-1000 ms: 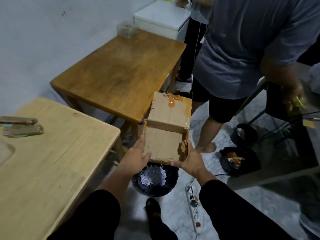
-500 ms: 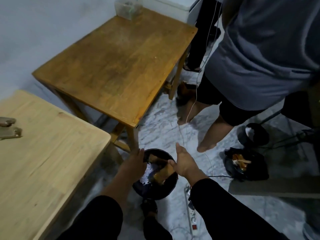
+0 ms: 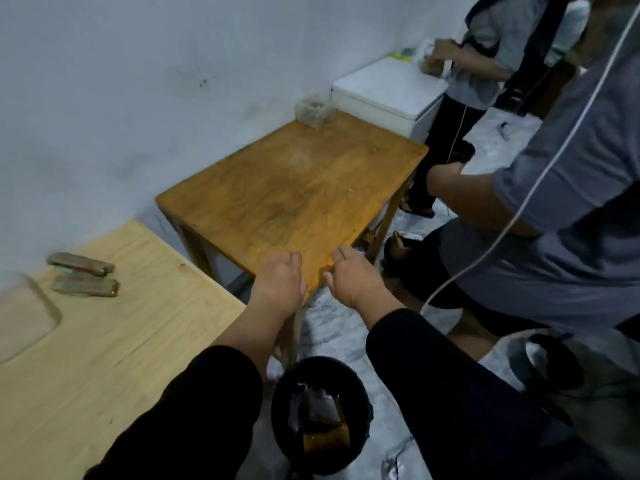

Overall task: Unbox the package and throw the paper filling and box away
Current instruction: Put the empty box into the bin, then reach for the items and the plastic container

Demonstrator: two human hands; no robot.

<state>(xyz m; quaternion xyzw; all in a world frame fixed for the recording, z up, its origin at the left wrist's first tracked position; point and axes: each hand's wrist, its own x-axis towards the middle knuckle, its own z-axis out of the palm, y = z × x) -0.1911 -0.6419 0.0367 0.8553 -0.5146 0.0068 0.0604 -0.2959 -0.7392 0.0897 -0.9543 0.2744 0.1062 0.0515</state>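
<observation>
The brown cardboard box (image 3: 323,424) sits crumpled inside the black round bin (image 3: 360,396) on the floor at the bottom middle, with a bit of white paper filling (image 3: 296,407) beside it. My left hand (image 3: 280,282) and my right hand (image 3: 353,278) hover empty above the bin, fingers loosely apart, in front of the near corner of the dark wooden table (image 3: 294,188). Both hands are well clear of the box.
A light wooden table (image 3: 104,341) at the left holds two flat brownish items (image 3: 83,277) and a clear tray (image 3: 20,317). A person in a grey shirt (image 3: 568,216) stands close at the right; another stands by a white cabinet (image 3: 384,91). A second black bag (image 3: 550,362) lies on the floor.
The box went from my hands down into the bin. Both hands let go and rose, and my view lifted toward the dark table.
</observation>
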